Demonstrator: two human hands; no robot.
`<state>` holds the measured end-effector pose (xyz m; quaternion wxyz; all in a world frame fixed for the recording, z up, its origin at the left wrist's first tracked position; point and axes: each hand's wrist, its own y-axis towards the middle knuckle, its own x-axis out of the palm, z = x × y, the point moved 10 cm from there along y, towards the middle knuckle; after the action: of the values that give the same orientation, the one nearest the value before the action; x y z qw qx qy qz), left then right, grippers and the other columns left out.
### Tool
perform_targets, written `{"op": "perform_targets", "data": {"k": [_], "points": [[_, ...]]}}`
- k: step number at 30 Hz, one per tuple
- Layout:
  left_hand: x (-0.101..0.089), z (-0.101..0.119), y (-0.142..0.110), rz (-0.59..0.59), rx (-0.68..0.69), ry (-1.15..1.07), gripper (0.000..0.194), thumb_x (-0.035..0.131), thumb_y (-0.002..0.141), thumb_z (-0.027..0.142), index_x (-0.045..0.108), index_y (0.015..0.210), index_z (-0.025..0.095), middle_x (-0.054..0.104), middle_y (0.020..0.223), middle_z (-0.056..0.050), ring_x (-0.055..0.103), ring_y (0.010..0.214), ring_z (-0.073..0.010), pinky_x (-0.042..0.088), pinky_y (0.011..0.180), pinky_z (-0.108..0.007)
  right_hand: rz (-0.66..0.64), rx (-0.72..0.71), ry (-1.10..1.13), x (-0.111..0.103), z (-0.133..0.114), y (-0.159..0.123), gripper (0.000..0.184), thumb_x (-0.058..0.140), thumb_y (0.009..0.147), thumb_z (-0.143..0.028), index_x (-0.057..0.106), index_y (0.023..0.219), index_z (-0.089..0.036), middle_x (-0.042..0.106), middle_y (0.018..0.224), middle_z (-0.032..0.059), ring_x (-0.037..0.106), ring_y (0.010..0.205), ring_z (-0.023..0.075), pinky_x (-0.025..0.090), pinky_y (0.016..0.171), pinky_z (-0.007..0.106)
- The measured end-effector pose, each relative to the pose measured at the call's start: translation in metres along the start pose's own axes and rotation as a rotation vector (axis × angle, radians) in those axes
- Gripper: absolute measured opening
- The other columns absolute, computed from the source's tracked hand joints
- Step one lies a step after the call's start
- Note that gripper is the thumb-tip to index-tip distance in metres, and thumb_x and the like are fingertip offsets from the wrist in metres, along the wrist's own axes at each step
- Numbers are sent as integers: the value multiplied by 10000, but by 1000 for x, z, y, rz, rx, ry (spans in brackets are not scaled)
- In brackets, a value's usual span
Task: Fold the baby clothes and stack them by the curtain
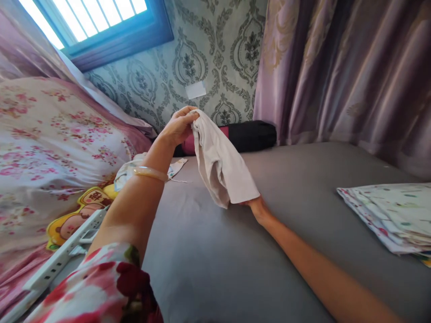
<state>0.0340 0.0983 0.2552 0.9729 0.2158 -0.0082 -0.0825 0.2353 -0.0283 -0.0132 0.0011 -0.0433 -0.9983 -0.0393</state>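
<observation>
Over the grey bed point(208, 255), your left hand point(178, 125) pinches the white cloth point(235, 172) tightly; your right hand's point(258, 208) fingers are hidden, grip unclear. It hangs unfolded; folded cloths point(393, 211) lie on the bed's right.

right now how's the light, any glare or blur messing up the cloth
Head view: the window is blown out white, with blue haze on its frame; head view: the right curtain darkens toward the picture's edge; head view: the cloth looks slightly soft but its folds read, and it covers most of the right hand; head view: both forearms look stretched, probably lens distortion.
</observation>
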Motion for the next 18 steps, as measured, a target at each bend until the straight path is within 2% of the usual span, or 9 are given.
{"op": "perform_targets", "data": {"k": [3, 5, 7, 10, 13, 15, 16, 18], "points": [[17, -2, -8, -22, 14, -1, 144, 679, 730, 136, 601, 850, 145, 573, 691, 40, 626, 695, -105, 506, 694, -225, -238, 219, 338, 30, -5, -5, 493, 291, 864, -563, 610, 942, -196, 711, 881, 122, 698, 804, 246, 569, 695, 407], [24, -12, -14, -4, 0, -24, 137, 701, 708, 135, 594, 792, 137, 571, 659, 42, 607, 631, -89, 500, 667, -215, -279, 242, 423, 30, -20, -3, 507, 235, 891, -522, 608, 928, -181, 712, 939, 153, 699, 882, 249, 570, 734, 401], [31, -31, -22, 19, -53, -69, 159, 730, 688, 157, 580, 737, 133, 573, 628, 40, 585, 572, -81, 502, 642, -219, -169, 190, 446, 6, -34, 8, 551, 138, 914, -497, 589, 898, -179, 701, 996, 180, 682, 968, 247, 565, 779, 386], [40, -74, -42, 71, -194, -218, 211, 768, 661, 211, 577, 713, 138, 612, 635, 18, 599, 568, -100, 524, 650, -249, 51, 76, 386, -45, -44, 25, 603, 4, 924, -483, 536, 882, -203, 691, 1025, 183, 656, 1039, 242, 558, 805, 384], [55, -130, -70, 154, -394, -381, 221, 775, 649, 240, 589, 731, 154, 653, 661, -12, 651, 650, -149, 547, 708, -288, 245, -14, 270, -83, -48, 31, 470, 137, 923, -537, 494, 921, -231, 696, 978, 128, 675, 955, 233, 565, 742, 370], [72, -166, -90, 156, -516, -410, 220, 759, 673, 295, 595, 739, 164, 668, 669, -36, 681, 719, -193, 555, 733, -317, 340, -47, 193, -91, -49, 28, 353, 337, 883, -546, 497, 939, -237, 688, 901, 80, 682, 816, 212, 557, 658, 336], [81, -181, -98, 140, -557, -397, 227, 744, 691, 331, 593, 737, 168, 672, 673, -49, 688, 744, -209, 558, 731, -328, 342, -57, 142, -88, -49, 26, 324, 427, 849, -536, 509, 929, -234, 677, 847, 58, 670, 743, 199, 543, 615, 318], [99, -200, -108, 52, -555, -272, 295, 696, 733, 450, 597, 745, 171, 676, 677, -67, 693, 767, -223, 558, 711, -334, 251, -84, 5, -68, -49, 25, 300, 556, 780, -511, 538, 870, -225, 645, 746, 22, 632, 645, 176, 509, 564, 294]]}}
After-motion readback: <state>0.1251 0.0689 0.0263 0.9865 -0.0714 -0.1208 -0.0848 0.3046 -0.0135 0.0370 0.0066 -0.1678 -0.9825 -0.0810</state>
